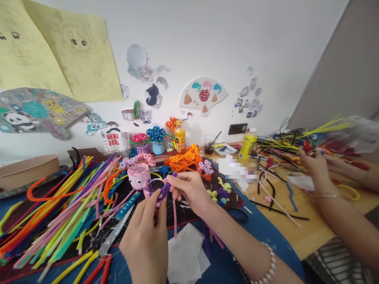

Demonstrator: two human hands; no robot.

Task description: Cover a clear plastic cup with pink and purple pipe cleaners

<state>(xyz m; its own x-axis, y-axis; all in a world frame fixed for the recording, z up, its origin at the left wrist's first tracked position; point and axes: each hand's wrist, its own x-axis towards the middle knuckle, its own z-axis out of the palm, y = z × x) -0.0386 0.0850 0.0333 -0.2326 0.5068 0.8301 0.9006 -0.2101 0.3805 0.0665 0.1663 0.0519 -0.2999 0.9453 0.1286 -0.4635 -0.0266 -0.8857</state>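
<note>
My left hand (pixel 146 234) and right hand (pixel 191 191) pinch purple pipe cleaners (pixel 165 191), inside the table's right edge (pixel 274 236); seemingly mid-twist; next turn needs tension.

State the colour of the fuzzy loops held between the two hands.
The fuzzy loops are purple, seen best in the head view.

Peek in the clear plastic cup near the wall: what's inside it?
Inside the clear plastic cup there's a dark layer, probably liquid, at the bottom, and a thin dark stick leans out past the rim. I can't see anything the dark layer covers.
</note>
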